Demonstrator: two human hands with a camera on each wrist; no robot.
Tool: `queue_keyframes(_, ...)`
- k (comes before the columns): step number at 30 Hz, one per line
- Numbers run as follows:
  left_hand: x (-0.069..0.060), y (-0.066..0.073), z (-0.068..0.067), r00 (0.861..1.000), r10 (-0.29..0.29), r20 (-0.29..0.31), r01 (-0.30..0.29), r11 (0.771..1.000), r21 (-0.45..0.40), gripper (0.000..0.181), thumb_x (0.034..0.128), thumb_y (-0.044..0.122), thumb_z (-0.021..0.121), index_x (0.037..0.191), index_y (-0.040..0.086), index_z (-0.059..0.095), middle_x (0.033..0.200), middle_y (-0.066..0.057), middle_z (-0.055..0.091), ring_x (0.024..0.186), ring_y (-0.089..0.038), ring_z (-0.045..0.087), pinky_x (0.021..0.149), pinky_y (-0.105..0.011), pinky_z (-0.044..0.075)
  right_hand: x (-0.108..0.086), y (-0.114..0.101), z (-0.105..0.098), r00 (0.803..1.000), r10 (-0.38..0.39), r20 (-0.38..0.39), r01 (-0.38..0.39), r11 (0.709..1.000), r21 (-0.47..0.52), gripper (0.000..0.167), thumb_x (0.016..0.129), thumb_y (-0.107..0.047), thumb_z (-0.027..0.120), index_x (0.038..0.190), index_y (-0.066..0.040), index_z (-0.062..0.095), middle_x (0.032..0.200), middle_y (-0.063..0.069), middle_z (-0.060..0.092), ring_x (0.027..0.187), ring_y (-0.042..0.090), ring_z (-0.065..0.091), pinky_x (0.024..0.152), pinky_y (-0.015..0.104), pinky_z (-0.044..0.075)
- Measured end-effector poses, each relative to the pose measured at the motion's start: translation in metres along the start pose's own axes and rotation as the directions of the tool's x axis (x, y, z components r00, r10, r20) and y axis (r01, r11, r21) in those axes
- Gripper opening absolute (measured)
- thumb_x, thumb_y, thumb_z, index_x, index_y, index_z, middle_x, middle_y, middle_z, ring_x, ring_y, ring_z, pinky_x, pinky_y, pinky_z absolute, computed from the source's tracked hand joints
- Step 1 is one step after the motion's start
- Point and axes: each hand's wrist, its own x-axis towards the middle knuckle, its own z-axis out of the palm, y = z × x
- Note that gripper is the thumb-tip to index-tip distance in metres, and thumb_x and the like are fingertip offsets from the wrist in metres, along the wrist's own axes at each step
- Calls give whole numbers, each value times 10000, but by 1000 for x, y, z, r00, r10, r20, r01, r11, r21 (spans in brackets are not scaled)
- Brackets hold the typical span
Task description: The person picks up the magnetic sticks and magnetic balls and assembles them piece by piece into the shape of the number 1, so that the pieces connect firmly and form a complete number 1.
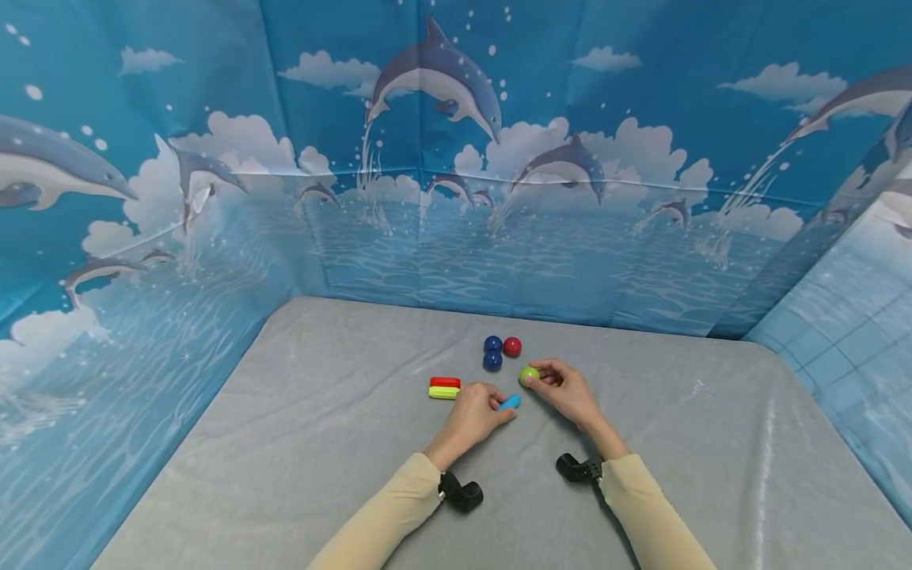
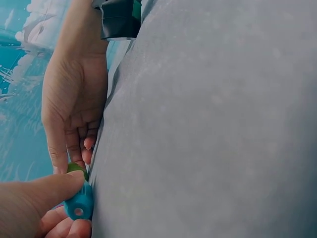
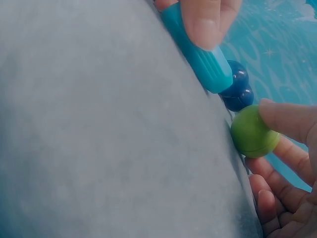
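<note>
Left hand (image 1: 473,412) grips blue bar (image 1: 510,402), right hand (image 1: 568,391) pinches green ball (image 1: 527,376).
Ridged bar, holed at one end, and smooth ball are near each other, on or just above gray cloth (image 1: 684,435), fingers parted only their width.

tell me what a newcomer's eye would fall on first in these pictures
Probably the blue dolphin backdrop, which rises behind the grey-covered table and along its sides. Next would likely come the two hands near the middle: the left hand holds a light-blue piece, the right hand a lime-green ball. Beyond them, two dark blue balls and a red ball sit grouped together.
</note>
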Motion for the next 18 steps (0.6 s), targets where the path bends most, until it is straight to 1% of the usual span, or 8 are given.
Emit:
queue_keyframes(5,1,0,1,1000,-1,-11,1,1000,9,221,766,245,810,859,55,744,618,105,558,605,-16,483,631,-212,389,0,1,1,1000,-6,-7,6,1000,9,356,869,-281,709,1139,-59,643,986,77,629,847,206,545,726,316,437)
queue_keyframes(12,2,-2,4,999,8,-34,-8,1000,-8,212,755,228,818,841,51,740,611,106,557,585,-3,484,578,-190,391,0,5,1,998,-54,-19,55,998,20,355,868,-286,709,1129,-52,650,995,87,634,854,208,553,733,286,442)
queue_keyframes(18,3,-3,6,999,3,-40,-3,1000,-1,224,751,241,822,839,53,738,606,111,546,582,-1,480,560,-180,389,0,6,1,998,-60,-21,61,998,35,359,865,-287,712,1127,-49,655,1000,90,642,859,210,558,733,275,444)
